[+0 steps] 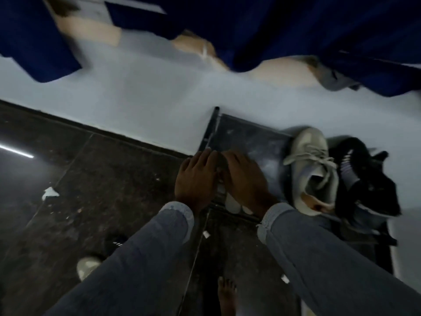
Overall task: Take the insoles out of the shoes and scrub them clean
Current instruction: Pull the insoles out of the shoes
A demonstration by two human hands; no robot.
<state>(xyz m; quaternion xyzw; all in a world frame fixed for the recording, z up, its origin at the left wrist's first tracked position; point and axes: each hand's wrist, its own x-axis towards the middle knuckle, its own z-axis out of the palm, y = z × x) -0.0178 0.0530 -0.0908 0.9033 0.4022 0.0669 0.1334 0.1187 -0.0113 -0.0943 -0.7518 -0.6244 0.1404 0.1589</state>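
Lying beneath both hands, left hand [196,179] and right hand [245,181], a pale shoe [232,202].

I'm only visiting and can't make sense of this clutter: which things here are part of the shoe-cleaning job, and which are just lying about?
Part of the job:
- left hand and right hand, together on a pale object, blurred, perhaps an insole
- beige sneaker
- black shoe

Just lying about:
- white scraps on the dark floor
- blue cloth hanging above
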